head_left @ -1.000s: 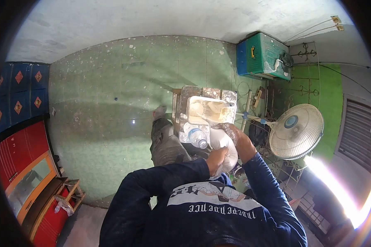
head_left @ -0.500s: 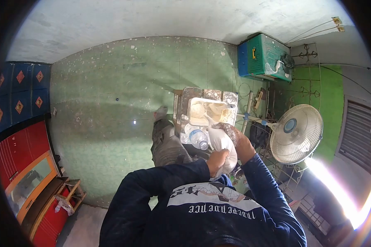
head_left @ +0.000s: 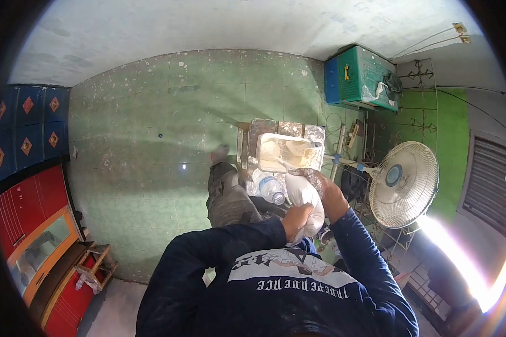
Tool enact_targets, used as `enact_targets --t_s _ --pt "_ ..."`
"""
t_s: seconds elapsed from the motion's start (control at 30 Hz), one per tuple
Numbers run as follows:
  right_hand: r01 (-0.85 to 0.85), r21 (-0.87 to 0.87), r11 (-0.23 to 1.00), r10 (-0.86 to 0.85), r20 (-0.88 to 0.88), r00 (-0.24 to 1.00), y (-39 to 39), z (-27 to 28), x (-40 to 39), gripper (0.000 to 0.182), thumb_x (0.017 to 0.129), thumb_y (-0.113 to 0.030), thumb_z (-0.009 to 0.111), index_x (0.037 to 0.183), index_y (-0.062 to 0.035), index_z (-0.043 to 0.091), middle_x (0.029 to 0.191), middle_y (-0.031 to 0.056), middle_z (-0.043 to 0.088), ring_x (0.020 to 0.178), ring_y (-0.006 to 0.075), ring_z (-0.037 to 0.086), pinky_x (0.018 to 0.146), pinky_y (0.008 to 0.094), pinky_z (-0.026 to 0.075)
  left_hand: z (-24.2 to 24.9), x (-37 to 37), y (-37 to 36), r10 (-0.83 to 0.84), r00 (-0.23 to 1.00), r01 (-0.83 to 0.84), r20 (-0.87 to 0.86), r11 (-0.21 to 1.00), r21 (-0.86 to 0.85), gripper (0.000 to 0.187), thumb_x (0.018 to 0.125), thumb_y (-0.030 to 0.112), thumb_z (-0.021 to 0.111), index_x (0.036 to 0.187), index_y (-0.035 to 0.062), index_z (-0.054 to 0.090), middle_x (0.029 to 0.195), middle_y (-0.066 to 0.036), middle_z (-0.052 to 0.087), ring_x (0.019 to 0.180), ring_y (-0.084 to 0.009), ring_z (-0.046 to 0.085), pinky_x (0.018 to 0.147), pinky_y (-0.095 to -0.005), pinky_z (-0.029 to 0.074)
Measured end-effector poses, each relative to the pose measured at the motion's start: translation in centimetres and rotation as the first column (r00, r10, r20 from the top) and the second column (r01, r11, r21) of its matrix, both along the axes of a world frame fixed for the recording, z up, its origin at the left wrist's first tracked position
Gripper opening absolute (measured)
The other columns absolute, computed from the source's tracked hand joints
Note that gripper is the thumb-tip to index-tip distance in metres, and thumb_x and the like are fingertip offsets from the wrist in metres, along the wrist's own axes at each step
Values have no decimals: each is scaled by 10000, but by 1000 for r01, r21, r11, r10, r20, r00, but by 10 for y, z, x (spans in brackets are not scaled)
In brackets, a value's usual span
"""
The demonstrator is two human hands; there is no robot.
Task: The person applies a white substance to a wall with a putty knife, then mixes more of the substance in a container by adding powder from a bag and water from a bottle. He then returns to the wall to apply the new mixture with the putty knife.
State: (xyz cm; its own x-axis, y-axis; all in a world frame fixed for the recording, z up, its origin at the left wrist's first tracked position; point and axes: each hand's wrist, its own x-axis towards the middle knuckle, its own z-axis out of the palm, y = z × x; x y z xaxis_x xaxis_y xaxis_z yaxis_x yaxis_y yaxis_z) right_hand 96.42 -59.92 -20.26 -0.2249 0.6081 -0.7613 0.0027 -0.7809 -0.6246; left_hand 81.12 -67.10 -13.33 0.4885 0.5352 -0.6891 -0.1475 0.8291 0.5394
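A white bag (head_left: 305, 194) with contents I cannot make out lies tilted across my lap, its upper end at the rim of a pale rectangular tub (head_left: 262, 165). My left hand (head_left: 296, 220) is closed on the bag's near part. At the upper end, my right hand (head_left: 316, 181), smeared with pale powder, has its fingers wrapped round the bag. Inside the tub is pale powdery material (head_left: 309, 156). A clear plastic bottle (head_left: 271, 190) with a blue band leans beside the tub, left of the bag.
The tub rests on a stained wooden stool (head_left: 314, 132). A standing fan (head_left: 403, 184) is at my right. Beyond it stands a metal rack (head_left: 424, 123). A green cabinet (head_left: 357, 76) sits by the far wall. Red and blue cupboards (head_left: 31, 196) line the left side.
The bag's upper end and my right hand have shifted very slightly to the right. The fan head has turned a little. My left hand keeps its place.
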Motion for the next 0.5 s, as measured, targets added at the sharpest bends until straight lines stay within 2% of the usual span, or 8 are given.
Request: enact_targets --t_s 0.03,0.07,0.1,0.2,0.23,0.3,0.43,0.5 --pt "-1 0 1000 1 0 1000 -1 8 -1 204 891 -193 639 985 -12 648 814 57 669 659 130 624 591 270 525 -6 2 -3 1 1000 -1 0 1000 0 345 916 291 431 916 -3 612 794 -270 615 704 -334 612 637 -434 423" --pt "-136 247 959 119 82 990 6 45 -15 203 897 -166 627 1021 -5 640 862 59 671 712 125 628 637 264 528 -15 6 -8 -3 1000 3 -6 1000 -17 347 918 296 428 920 1 612 811 -275 616 727 -350 617 645 -442 425" --pt "-276 465 841 210 189 959 10 65 -23 209 903 -140 615 1057 2 632 910 62 674 765 119 633 683 259 530 -19 9 -11 -7 1000 7 -12 999 -33 349 920 301 426 924 6 613 828 -280 618 750 -366 623 653 -450 427" --pt "-224 285 932 216 60 975 17 59 -19 263 872 -59 620 1126 9 604 1015 81 663 889 134 632 788 256 519 0 -2 1 -142 982 153 -125 985 85 319 921 275 426 919 12 606 848 -278 620 787 -394 627 665 -471 440" --pt "-224 286 932 216 59 975 14 63 -16 263 872 -59 620 1126 9 604 1015 81 663 889 134 632 788 256 519 1 -4 2 -141 982 152 -125 985 86 319 921 275 426 919 12 606 848 -278 620 787 -394 627 665 -471 440" --pt "-496 586 641 249 452 856 21 109 -32 357 826 -9 632 1181 -5 598 1075 139 658 958 186 644 862 301 510 2 -5 3 -183 971 221 -157 933 285 271 917 232 423 907 24 597 825 -266 618 786 -400 631 669 -492 454" --pt "-444 581 682 202 434 878 15 94 -25 357 812 -15 655 1165 2 604 1074 145 659 956 193 650 862 306 512 -3 -2 -3 -113 982 157 -152 936 315 230 911 196 425 892 34 587 815 -253 616 772 -409 630 664 -503 462" --pt "-484 608 630 272 411 870 21 86 -22 369 808 4 645 1171 4 578 1078 129 643 970 180 628 869 285 504 11 -12 9 -218 954 283 -206 881 380 214 902 190 439 897 38 588 821 -250 615 759 -411 630 654 -499 467"
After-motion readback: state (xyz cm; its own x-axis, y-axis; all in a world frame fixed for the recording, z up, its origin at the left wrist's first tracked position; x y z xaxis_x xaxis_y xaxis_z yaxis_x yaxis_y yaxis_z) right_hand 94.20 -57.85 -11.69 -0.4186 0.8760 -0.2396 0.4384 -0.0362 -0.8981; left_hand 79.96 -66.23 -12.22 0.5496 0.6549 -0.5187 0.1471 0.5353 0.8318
